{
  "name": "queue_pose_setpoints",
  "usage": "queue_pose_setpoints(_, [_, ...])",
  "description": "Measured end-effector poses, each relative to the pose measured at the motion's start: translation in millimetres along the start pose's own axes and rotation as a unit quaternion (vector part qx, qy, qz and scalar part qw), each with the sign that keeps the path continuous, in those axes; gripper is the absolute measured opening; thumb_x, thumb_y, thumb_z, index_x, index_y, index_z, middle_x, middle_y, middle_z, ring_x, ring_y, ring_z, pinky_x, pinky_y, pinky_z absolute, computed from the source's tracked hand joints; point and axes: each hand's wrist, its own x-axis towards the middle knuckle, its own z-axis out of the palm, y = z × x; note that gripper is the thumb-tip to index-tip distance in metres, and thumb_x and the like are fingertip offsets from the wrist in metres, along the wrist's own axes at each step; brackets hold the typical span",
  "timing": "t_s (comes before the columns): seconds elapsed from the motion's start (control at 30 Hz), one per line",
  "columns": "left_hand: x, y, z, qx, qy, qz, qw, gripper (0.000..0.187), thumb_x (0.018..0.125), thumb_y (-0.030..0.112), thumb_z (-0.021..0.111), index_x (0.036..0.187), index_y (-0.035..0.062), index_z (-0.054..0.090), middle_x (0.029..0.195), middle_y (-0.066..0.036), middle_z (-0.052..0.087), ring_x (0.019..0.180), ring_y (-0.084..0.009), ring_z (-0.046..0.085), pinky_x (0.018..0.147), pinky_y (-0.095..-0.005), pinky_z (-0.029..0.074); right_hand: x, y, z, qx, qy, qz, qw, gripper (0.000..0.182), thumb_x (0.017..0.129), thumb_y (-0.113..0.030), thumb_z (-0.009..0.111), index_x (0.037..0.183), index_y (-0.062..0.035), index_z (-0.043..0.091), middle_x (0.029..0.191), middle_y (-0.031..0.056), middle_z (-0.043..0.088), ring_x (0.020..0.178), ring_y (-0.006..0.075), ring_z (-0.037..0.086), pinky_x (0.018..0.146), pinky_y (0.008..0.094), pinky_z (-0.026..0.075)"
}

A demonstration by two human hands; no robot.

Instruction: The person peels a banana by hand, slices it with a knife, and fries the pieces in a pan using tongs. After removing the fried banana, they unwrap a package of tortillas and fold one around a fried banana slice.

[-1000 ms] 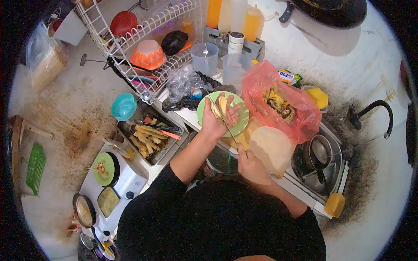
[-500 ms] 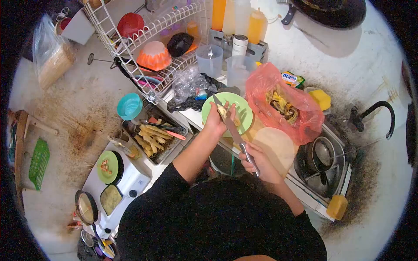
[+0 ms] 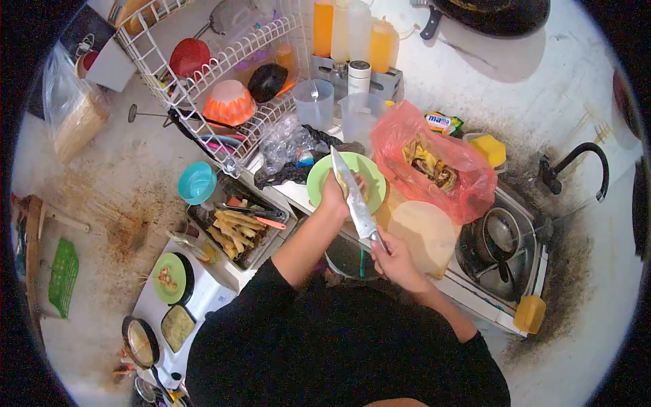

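Note:
My right hand [image 3: 398,260] is closed round the handle of a kitchen knife [image 3: 357,207], its broad blade pointing up and away from me. The blade lies across my left hand [image 3: 332,197], which is curled over a light green plate [image 3: 317,178]. In that hand is a pale yellow piece of banana [image 3: 344,180], mostly hidden by blade and fingers. Beside the plate, a pink plastic bag [image 3: 468,183] lies open with yellow-brown peels [image 3: 428,165] in it. A round pale board [image 3: 424,234] sits under the bag's near side.
To the right is a sink [image 3: 478,271] with pans and a black faucet [image 3: 583,159]. At left are a tray of yellowish strips [image 3: 234,230], a teal bowl [image 3: 197,182] and a white stove [image 3: 213,292]. A white dish rack [image 3: 196,74] stands behind.
The knife blade has turned its flat face up and now covers more of the banana piece. My left hand still holds it over the plate. The whole view has shifted slightly.

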Motion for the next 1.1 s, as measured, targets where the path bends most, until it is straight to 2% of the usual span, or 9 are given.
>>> queue_pose_setpoints(0.07, [0.5,-0.2,-6.0,-0.007,-0.095,-0.017,0.995,0.027,0.087,0.04,0.036,0.095,0.018,0.049,0.082,-0.005,0.055,0.082,-0.0264,0.054,0.079,-0.0468,0.039,-3.6,10.6,3.4,-0.209,0.053,-0.149,0.965,0.041,0.085,-0.01,0.051,0.122,0.002,0.039,0.07,0.0152,0.054,0.056,0.017,0.054,0.049,0.0298,0.045])
queue_pose_setpoints(0.2, [-13.5,5.0,1.3,0.008,-0.172,-0.041,0.984,0.048,0.087,0.057,0.02,0.093,0.0181,0.048,0.084,-0.003,0.053,0.089,-0.0272,0.051,0.08,-0.0496,0.039,-7.8,0.4,14.6,-0.266,0.062,-0.167,0.947,0.039,0.082,-0.009,0.053,0.115,0.0089,0.042,0.076,0.0201,0.057,0.068,0.0232,0.057,0.064,0.0323,0.046])
queue_pose_setpoints(0.3, [-12.9,7.8,-0.4,-0.013,-0.145,-0.055,0.988,0.051,0.086,0.059,0.019,0.092,0.0173,0.048,0.085,-0.003,0.053,0.091,-0.0278,0.05,0.083,-0.0504,0.037,5.4,18.3,24.5,-0.151,0.07,-0.204,0.965,0.039,0.084,-0.009,0.051,0.119,0.0041,0.041,0.07,0.0138,0.055,0.057,0.0197,0.055,0.053,0.0315,0.046])
queue_pose_setpoints(0.4, [-8.8,9.9,-4.3,-0.009,-0.097,-0.021,0.995,0.054,0.085,0.061,0.017,0.095,0.0147,0.042,0.088,-0.006,0.051,0.1,-0.0276,0.045,0.087,-0.0525,0.035,3.0,-6.4,23.7,0.103,-0.033,0.063,0.992,0.039,0.087,-0.009,0.047,0.125,-0.0055,0.038,0.064,0.0069,0.05,0.046,0.0138,0.048,0.039,0.0277,0.039])
queue_pose_setpoints(0.43, [-7.0,10.4,-3.6,-0.02,-0.058,-0.008,0.998,0.053,0.085,0.06,0.018,0.095,0.0142,0.041,0.087,-0.007,0.05,0.101,-0.0275,0.044,0.086,-0.0526,0.035,3.7,-8.5,25.7,0.171,-0.028,0.115,0.978,0.035,0.09,-0.013,0.043,0.124,-0.0132,0.039,0.064,0.0028,0.045,0.04,0.0071,0.038,0.032,0.0212,0.028])
queue_pose_setpoints(0.57, [2.3,10.3,-9.7,-0.071,0.017,0.03,0.997,0.045,0.088,0.054,0.025,0.092,0.013,0.042,0.078,-0.008,0.053,0.084,-0.0285,0.053,0.08,-0.053,0.039,14.1,-14.6,10.4,0.392,-0.099,0.238,0.883,0.025,0.091,-0.024,0.041,0.115,-0.0173,0.039,0.068,0.0012,0.045,0.04,0.0055,0.034,0.032,0.0187,0.025])
queue_pose_setpoints(0.67, [5.5,15.4,-9.3,-0.113,0.004,0.032,0.993,0.039,0.088,0.049,0.032,0.092,0.0118,0.043,0.078,-0.009,0.053,0.083,-0.0287,0.054,0.082,-0.053,0.04,20.7,0.0,4.2,0.483,-0.137,0.246,0.829,0.026,0.091,-0.025,0.04,0.117,-0.0207,0.039,0.068,0.0005,0.042,0.041,0.0052,0.033,0.032,0.0181,0.026])
queue_pose_setpoints(0.87, [21.4,25.8,-22.7,-0.187,-0.037,-0.011,0.982,0.029,0.09,0.035,0.038,0.092,0.0068,0.042,0.084,-0.013,0.055,0.081,-0.0299,0.056,0.081,-0.0473,0.044,11.5,3.9,1.9,0.472,-0.162,0.204,0.842,0.026,0.092,-0.027,0.037,0.117,-0.0225,0.037,0.07,0.0009,0.041,0.04,0.0058,0.032,0.032,0.0178,0.026])
queue_pose_setpoints(1.1, [37.0,19.6,-27.4,-0.22,0.044,0.058,0.973,0.026,0.093,0.031,0.032,0.096,0.006,0.039,0.096,-0.013,0.051,0.09,-0.0278,0.054,0.083,-0.0468,0.044,-0.7,6.3,-8.0,0.509,-0.152,0.151,0.834,0.03,0.093,-0.026,0.035,0.122,-0.0202,0.035,0.07,0.0029,0.041,0.04,0.0074,0.033,0.032,0.0187,0.027])
